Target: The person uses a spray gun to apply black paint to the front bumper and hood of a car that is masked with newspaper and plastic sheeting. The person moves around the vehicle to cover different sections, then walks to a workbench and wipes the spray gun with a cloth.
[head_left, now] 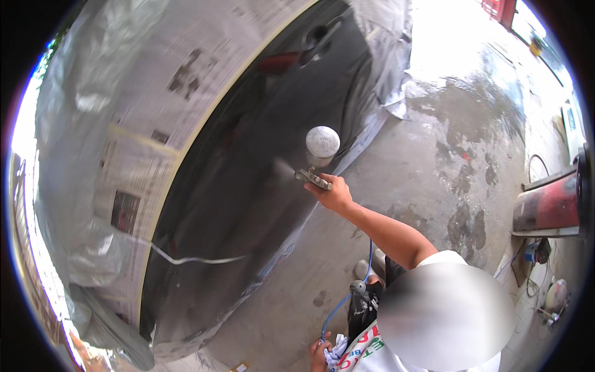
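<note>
My right hand (334,193) is closed round the handle of a spray gun (315,180). A whitish rounded paint cup (322,144) stands on top of the gun. From its nozzle a pale mist (283,170) blows left toward a dark, glossy car panel (248,180). The nozzle is apart from the panel. Low in the picture, my left hand (318,354) is closed round a blue air hose (333,311), with a crumpled white cloth (336,351) at its fingers. My arm hides where the hose meets the gun.
Newspaper (155,139) edged with yellowish tape and plastic sheeting (68,186) cover the car round the panel. A thin whitish strip (198,260) sticks out across it. Right lie a wet-patched concrete floor (427,180), a red and black drum-like object (548,204) and cables (532,286).
</note>
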`<move>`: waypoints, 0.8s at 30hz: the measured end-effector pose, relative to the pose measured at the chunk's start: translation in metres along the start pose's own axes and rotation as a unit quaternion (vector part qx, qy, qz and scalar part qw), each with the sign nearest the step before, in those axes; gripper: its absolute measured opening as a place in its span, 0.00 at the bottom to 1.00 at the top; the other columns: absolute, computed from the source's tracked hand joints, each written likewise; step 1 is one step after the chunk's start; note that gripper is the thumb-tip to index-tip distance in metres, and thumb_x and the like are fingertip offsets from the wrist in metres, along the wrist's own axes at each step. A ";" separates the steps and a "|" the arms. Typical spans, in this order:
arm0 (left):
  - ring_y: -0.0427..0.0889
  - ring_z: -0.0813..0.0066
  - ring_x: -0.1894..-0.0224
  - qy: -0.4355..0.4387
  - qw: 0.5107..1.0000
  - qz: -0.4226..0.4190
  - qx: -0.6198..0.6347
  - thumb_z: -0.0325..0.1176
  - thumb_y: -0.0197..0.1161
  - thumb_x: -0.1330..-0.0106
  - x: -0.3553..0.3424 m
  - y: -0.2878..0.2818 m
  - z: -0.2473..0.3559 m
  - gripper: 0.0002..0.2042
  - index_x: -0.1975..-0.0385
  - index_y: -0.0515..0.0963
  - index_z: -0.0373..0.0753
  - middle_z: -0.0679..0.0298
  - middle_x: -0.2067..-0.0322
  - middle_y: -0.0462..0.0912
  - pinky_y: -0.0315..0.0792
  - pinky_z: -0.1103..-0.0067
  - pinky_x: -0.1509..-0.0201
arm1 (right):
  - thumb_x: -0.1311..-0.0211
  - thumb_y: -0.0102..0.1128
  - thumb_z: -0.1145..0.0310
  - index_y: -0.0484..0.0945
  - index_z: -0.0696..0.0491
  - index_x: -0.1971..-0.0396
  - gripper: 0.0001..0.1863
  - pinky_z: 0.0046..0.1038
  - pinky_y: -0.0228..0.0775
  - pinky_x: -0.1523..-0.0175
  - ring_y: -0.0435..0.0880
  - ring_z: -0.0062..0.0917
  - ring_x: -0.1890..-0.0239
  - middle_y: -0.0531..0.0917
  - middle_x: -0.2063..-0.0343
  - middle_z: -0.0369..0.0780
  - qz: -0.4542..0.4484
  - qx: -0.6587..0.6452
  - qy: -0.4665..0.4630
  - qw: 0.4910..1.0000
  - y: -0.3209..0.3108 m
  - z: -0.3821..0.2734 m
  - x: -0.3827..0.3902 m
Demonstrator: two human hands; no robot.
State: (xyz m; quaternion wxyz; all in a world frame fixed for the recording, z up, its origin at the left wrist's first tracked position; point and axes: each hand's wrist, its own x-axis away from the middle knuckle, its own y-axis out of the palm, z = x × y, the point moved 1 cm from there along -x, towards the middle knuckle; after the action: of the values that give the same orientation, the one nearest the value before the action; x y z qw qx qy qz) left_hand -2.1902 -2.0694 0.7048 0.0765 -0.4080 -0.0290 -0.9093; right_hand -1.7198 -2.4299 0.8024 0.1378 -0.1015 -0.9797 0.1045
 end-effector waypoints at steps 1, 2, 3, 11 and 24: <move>0.76 0.77 0.77 -0.001 1.000 -0.005 -0.010 0.26 0.61 0.40 -0.006 0.014 0.006 0.22 0.46 0.81 0.25 0.63 0.79 0.79 0.71 0.81 0.67 | 0.38 0.72 0.43 0.87 0.45 0.58 0.21 0.42 0.79 0.55 0.88 0.44 0.60 0.89 0.67 0.43 0.015 -0.014 -0.007 1.000 -0.019 0.004 -0.011; 0.76 0.77 0.77 0.003 1.000 -0.015 -0.018 0.26 0.61 0.40 -0.020 0.028 0.013 0.22 0.46 0.82 0.25 0.63 0.79 0.79 0.71 0.81 0.67 | 0.38 0.72 0.43 0.87 0.45 0.58 0.21 0.42 0.79 0.55 0.88 0.44 0.60 0.89 0.67 0.43 0.044 -0.007 -0.025 0.999 -0.044 0.008 -0.030; 0.76 0.77 0.77 0.010 0.999 -0.025 -0.027 0.26 0.61 0.40 -0.034 0.043 0.020 0.21 0.46 0.82 0.25 0.63 0.79 0.79 0.71 0.81 0.67 | 0.38 0.72 0.43 0.87 0.45 0.58 0.21 0.42 0.79 0.55 0.89 0.43 0.60 0.89 0.67 0.43 0.073 0.002 -0.043 0.996 -0.070 0.011 -0.048; 0.76 0.79 0.77 0.022 0.996 -0.024 -0.081 0.25 0.61 0.40 -0.086 0.219 0.075 0.20 0.47 0.83 0.26 0.64 0.79 0.79 0.70 0.83 0.68 | 0.40 0.73 0.42 0.88 0.47 0.56 0.24 0.40 0.80 0.53 0.89 0.44 0.59 0.90 0.66 0.45 0.105 -0.037 -0.052 0.992 -0.255 0.036 -0.183; 0.76 0.82 0.75 -0.010 0.985 -0.110 -0.131 0.24 0.61 0.38 -0.090 0.537 0.158 0.21 0.44 0.82 0.27 0.68 0.78 0.78 0.67 0.84 0.67 | 0.37 0.70 0.44 0.84 0.49 0.58 0.23 0.47 0.77 0.54 0.87 0.51 0.57 0.88 0.67 0.48 0.273 -0.055 -0.080 0.957 -0.472 0.118 -0.379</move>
State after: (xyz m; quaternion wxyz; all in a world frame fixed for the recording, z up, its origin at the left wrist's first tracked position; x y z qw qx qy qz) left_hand -1.9271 -2.5710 0.7374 -0.0782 -0.4177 0.0448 -0.9041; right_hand -1.4780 -2.9890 0.7068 0.0195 -0.3635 -0.9268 0.0922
